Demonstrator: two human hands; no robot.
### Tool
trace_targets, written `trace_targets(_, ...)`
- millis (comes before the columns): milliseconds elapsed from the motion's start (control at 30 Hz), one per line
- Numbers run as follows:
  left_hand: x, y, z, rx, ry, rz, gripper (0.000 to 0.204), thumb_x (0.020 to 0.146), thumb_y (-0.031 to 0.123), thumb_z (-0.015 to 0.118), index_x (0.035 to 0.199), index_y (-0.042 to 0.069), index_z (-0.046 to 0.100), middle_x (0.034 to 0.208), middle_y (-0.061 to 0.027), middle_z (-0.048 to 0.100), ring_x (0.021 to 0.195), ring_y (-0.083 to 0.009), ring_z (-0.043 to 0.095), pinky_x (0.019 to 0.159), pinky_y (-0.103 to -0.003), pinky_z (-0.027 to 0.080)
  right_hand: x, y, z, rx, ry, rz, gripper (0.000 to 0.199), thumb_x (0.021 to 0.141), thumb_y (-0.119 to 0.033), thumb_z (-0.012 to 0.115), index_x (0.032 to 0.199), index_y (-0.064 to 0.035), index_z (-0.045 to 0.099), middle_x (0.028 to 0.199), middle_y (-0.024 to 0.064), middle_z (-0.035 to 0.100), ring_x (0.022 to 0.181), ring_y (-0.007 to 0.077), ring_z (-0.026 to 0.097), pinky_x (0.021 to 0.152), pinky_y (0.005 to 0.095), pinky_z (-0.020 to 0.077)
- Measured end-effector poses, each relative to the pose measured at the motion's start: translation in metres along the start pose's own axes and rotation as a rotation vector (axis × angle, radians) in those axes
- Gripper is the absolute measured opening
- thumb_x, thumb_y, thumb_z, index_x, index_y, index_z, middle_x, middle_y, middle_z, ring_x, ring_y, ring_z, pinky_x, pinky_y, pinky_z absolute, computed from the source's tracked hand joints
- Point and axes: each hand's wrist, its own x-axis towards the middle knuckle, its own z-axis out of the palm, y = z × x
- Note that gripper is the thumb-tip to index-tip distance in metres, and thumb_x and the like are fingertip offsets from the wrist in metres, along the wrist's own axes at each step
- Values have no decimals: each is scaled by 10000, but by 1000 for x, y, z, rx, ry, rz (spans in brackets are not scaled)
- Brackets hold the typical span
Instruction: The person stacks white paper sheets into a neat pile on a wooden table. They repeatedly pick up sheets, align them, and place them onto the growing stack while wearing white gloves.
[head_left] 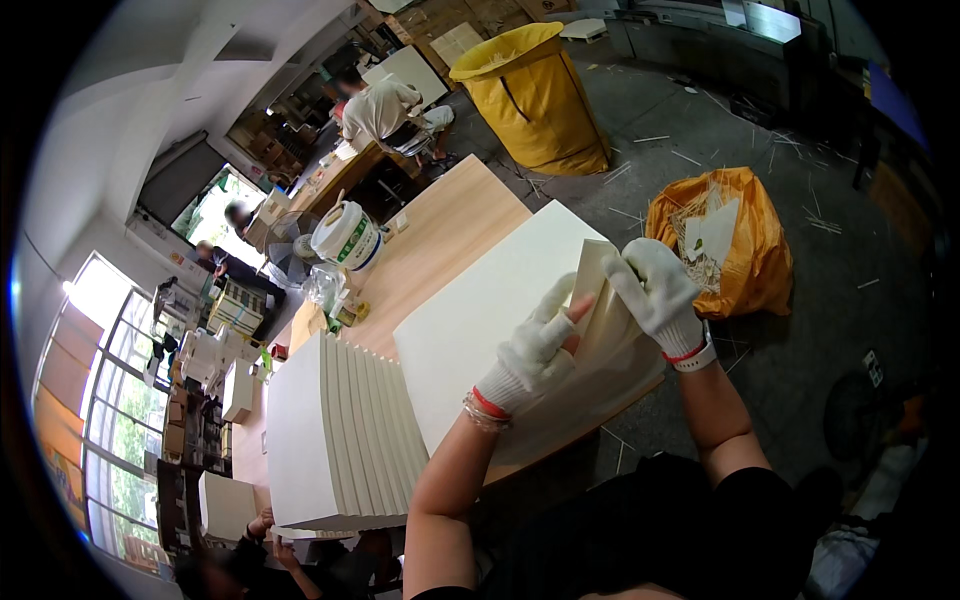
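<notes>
Left hand (535, 350), gloved in white with bare fingertips showing, is laid against a folded cream board (606, 325); whether its fingers are closed on it cannot be told. By the gloved right hand (655, 285) the board's upper right edge is gripped. It is held above a large white sheet (490, 310), laid on the wooden table (450, 220) beside a white stack (300, 430).

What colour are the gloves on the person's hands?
The gloves are white with red cuff edges, best seen in the head view.
</notes>
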Motion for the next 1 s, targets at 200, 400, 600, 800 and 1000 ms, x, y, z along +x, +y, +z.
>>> trace_targets(200, 2, -2, 2, -31, 24, 0, 488, 701, -26, 725, 1164, 74, 606, 1471, -233, 310, 1203, -337, 523, 972, -378, 428, 5, -3, -3, -137, 21, -157, 105, 872, -73, 567, 930, 14, 573, 748, 101, 488, 665, 279, 510, 597, 376, 416)
trace_targets(400, 2, 1, 1, -23, 15, 23, 459, 692, -40, 720, 1128, 47, 606, 1456, -236, 334, 1189, -331, 534, 965, -367, 433, -2, 4, -2, -14, -7, -89, 266, 755, -66, 622, 1007, -1, 570, 777, 100, 489, 679, 254, 527, 605, 360, 446)
trace_targets(600, 6, 0, -2, -8, -40, 73, 433, 710, -46, 701, 1122, 48, 609, 1436, -235, 366, 1186, -338, 532, 952, -364, 443, 4, -1, -5, -174, -14, -197, 297, 728, -43, 634, 1016, -8, 570, 787, 99, 485, 679, 247, 529, 603, 354, 454)
trace_targets(800, 2, 5, 3, -82, 49, -24, 398, 739, -41, 679, 1119, 53, 608, 1437, -214, 373, 1197, -350, 516, 972, -367, 424, 1, 1, -1, -5, 30, -85, 187, 796, -44, 617, 971, 9, 575, 757, 95, 480, 665, 254, 522, 590, 359, 440)
trace_targets(1000, 2, -2, 0, 89, -20, 77, 417, 736, -38, 684, 1133, 55, 592, 1402, -204, 409, 1196, -345, 513, 972, -372, 420, 2, 1, -2, -23, 4, -116, 142, 832, -42, 600, 957, 22, 575, 744, 97, 479, 659, 263, 519, 581, 364, 431)
